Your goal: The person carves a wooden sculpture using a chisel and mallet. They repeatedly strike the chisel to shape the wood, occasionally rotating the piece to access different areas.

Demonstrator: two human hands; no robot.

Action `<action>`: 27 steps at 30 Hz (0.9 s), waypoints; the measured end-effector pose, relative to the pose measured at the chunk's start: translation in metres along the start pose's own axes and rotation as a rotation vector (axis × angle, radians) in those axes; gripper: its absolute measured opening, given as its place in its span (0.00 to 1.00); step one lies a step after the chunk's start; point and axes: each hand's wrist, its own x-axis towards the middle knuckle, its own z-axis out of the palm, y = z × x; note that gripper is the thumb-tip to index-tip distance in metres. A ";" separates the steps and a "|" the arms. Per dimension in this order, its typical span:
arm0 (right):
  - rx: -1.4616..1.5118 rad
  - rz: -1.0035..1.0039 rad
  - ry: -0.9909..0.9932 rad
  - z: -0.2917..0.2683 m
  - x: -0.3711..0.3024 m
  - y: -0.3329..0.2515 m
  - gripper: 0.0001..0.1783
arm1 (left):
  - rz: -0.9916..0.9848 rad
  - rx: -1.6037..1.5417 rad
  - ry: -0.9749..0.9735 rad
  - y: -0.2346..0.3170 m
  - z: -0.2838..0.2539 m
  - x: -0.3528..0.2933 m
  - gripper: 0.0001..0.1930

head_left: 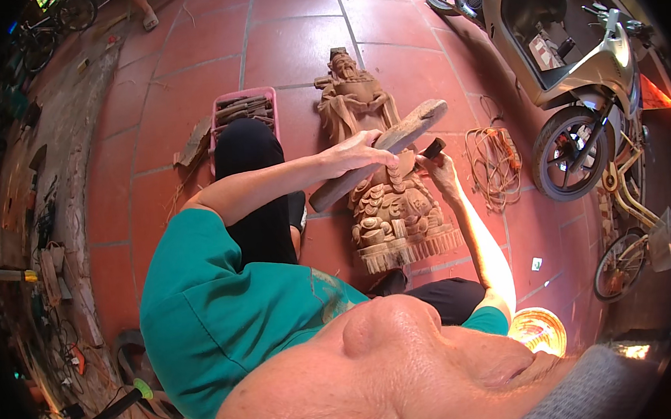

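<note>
A carved wooden statue [355, 103] of a robed, bearded figure lies on its back on the tiled floor, its head away from me and its broad, ornately carved base nearest. Above its middle, my left hand [357, 155] is closed around a long, thick wooden club [414, 126], held at a slant. My right hand [443, 172], by the statue's right side, grips a small dark block-like piece [432, 148]; its lower part is hidden, so its kind is unclear. The club covers part of the statue's waist.
A pink basket [274, 105] of carving tools stands beyond my left knee. Coiled orange cable [496, 163] lies to the right, near a parked motorbike [610, 69] and a bicycle [623, 259]. A long timber [79, 219] runs along the left. Another person's foot [150, 21] shows at far left.
</note>
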 end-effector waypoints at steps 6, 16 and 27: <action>0.015 0.088 -0.015 0.006 -0.001 0.010 0.16 | -0.018 -0.011 0.004 -0.001 -0.003 -0.003 0.29; -0.029 0.085 -0.037 0.012 -0.007 0.009 0.17 | -0.006 0.006 -0.024 -0.001 0.000 -0.004 0.31; -0.088 0.061 -0.039 0.011 -0.005 0.017 0.17 | -0.019 0.009 -0.039 -0.005 -0.001 -0.002 0.31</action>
